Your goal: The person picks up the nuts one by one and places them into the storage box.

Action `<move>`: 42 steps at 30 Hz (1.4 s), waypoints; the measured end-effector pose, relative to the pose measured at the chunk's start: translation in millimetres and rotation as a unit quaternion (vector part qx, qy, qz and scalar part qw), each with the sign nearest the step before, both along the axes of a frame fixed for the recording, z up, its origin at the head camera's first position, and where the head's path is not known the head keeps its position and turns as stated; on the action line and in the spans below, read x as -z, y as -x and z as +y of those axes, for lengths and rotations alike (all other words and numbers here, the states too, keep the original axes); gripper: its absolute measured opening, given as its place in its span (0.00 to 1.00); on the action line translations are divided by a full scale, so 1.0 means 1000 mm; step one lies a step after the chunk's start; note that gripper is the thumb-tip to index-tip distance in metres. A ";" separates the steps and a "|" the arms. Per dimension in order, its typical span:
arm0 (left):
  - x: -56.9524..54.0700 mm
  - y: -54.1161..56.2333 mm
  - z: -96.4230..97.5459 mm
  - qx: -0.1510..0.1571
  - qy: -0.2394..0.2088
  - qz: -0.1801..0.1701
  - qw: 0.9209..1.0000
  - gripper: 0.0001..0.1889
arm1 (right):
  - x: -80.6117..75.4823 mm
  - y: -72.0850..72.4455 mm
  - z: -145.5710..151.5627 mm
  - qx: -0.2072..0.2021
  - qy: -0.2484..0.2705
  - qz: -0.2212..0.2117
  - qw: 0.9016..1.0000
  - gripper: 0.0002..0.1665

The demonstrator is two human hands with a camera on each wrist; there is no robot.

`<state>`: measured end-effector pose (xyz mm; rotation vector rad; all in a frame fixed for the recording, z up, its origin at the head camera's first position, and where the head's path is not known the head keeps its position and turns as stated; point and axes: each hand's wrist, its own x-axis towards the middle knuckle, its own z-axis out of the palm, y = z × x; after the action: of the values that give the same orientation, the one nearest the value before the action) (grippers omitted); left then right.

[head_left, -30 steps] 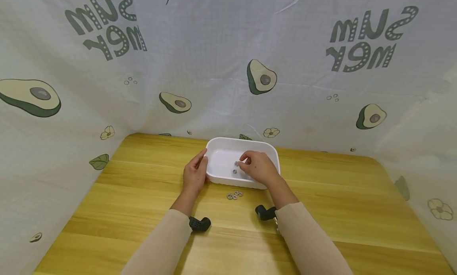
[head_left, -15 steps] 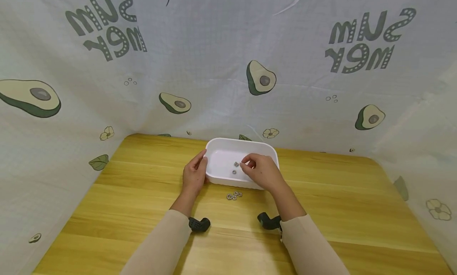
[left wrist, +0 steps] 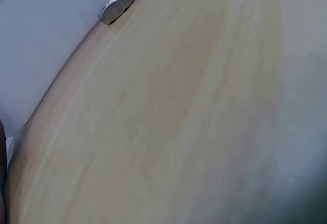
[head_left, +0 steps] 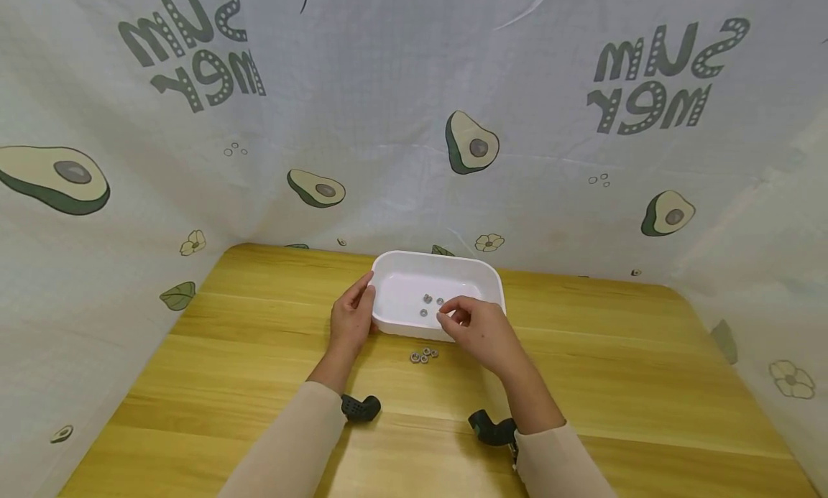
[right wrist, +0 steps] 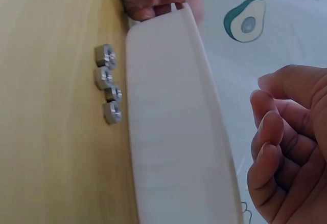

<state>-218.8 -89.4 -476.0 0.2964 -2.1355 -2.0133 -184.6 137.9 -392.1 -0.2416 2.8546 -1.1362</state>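
Observation:
A white plastic tray (head_left: 414, 330) stands near the back of the wooden table. My left hand (head_left: 350, 318) holds its left end, and in the right wrist view the left fingers (right wrist: 148, 1) are bent at that end. Several metal hex nuts (head_left: 428, 298) lie on the tray's floor, right of its middle. Other hex nuts (right wrist: 106, 56) sit in a tight row on the table before the tray's front wall. Over the tray's front right part is my right hand (head_left: 481, 333), its fingers loosely bent and thumb near the index fingertip, with nothing visible between them.
The wooden table (head_left: 259, 354) reaches back to a pale curtain (head_left: 388, 124) printed with avocados and lettering. Dark camera mounts are worn on both wrists, the left mount (head_left: 361, 409) and the right mount (head_left: 491, 430), above the table.
My right hand has drawn back toward the front right, off the nuts in the tray, and another nut shows there now. The left hand and the tray stay in place.

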 end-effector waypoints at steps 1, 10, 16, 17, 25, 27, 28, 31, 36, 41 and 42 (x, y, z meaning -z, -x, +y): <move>0.000 0.000 0.000 0.000 0.002 -0.001 1.000 0.20 | 0.002 -0.002 0.000 0.000 0.003 -0.004 1.000 0.10; 0.000 0.001 0.001 -0.002 0.008 -0.006 1.000 0.20 | 0.014 -0.018 0.002 -0.016 -0.003 -0.026 1.000 0.05; -0.001 0.000 0.001 -0.008 0.002 -0.006 1.000 0.20 | 0.022 -0.020 0.006 -0.083 -0.050 -0.050 0.994 0.06; -0.001 0.000 0.001 -0.008 0.002 -0.007 1.000 0.20 | 0.024 -0.020 0.006 -0.092 -0.058 -0.050 0.993 0.08; -0.001 0.000 0.001 -0.006 0.002 -0.007 1.000 0.20 | 0.039 -0.017 0.003 -0.105 -0.079 -0.033 0.991 0.14; 0.000 0.000 0.001 -0.007 0.003 -0.008 1.000 0.20 | 0.041 -0.016 0.002 -0.102 -0.084 -0.027 0.991 0.13; 0.000 0.000 0.001 -0.007 0.004 -0.008 1.000 0.20 | 0.042 -0.016 0.002 -0.100 -0.084 -0.025 0.991 0.12; -0.001 0.000 0.001 -0.007 0.003 -0.007 1.000 0.20 | 0.044 -0.016 0.001 -0.099 -0.083 -0.023 0.991 0.08; 0.000 0.001 0.001 -0.003 -0.001 -0.002 1.000 0.20 | 0.049 -0.015 -0.001 -0.101 -0.079 -0.022 0.991 0.06; 0.002 0.001 0.000 -0.003 -0.001 0.003 1.000 0.20 | 0.051 -0.015 -0.002 -0.101 -0.082 -0.012 0.991 0.05; 0.002 0.001 0.000 -0.003 0.000 0.004 1.000 0.20 | 0.051 -0.015 -0.002 -0.101 -0.083 -0.009 0.991 0.05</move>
<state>-219.8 -89.3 -477.8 0.2951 -2.1272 -2.0089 -169.8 135.7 -442.8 -0.4948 2.8090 -0.8541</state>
